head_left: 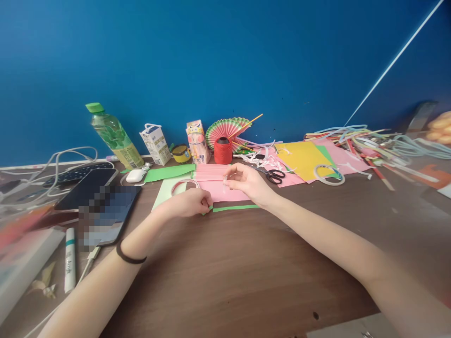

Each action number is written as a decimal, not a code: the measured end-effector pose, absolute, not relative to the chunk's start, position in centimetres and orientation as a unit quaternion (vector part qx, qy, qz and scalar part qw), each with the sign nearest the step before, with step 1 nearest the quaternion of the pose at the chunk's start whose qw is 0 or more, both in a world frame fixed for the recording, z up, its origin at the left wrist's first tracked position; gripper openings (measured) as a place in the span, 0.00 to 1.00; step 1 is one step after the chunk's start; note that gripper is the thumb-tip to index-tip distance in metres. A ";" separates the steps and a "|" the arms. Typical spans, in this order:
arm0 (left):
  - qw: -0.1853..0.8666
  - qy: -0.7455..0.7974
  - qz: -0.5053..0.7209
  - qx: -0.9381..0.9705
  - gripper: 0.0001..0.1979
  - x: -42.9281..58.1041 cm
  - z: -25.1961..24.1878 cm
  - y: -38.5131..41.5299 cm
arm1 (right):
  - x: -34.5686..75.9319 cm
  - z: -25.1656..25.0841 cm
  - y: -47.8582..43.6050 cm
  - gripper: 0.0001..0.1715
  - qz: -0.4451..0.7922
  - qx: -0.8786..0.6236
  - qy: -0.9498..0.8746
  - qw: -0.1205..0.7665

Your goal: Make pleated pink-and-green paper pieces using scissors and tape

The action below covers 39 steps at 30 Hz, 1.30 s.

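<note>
Work with paper, 2 bare hands. The pink paper (220, 194), lying on the table (225, 263) between the hands, is best kept flat; the green strip (235, 208), along its near side, should be steadied lightly and held straight by the left hand (191, 202); the pale scrap (224, 180) at the right hand (244, 182) calls for a fine pinch and slow movement, lest it crease the sheet. Right grip: narrow, thumb and finger closed on the scrap. Left grip: fingers curled near the strip's left end; whether they pinch it cannot be told. Appearance: the pink paper is plain nearby and ridged beyond; the green strip, slender and bright; the scrap, tiny and indistinct.
</note>
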<state>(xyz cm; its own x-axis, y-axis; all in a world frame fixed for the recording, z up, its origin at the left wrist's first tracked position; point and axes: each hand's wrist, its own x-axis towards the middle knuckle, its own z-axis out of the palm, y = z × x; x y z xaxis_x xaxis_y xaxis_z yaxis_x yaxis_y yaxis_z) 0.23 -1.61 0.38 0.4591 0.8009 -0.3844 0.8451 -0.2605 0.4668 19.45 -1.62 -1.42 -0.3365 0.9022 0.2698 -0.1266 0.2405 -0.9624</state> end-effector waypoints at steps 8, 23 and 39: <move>0.494 0.503 0.297 0.644 0.08 2.6 -1.4 -2.0 | 19.4 -1.6 -1.3 0.11 0.514 -0.338 -0.621 0.486; 0.618 0.469 0.283 0.564 0.07 2.4 -3.2 -1.1 | 19.2 -3.6 -0.9 0.14 0.543 -0.317 -0.655 0.420; 0.636 0.470 0.286 0.542 0.09 2.3 -3.7 -0.7 | 19.3 -4.1 -1.0 0.10 0.482 -0.303 -0.705 0.423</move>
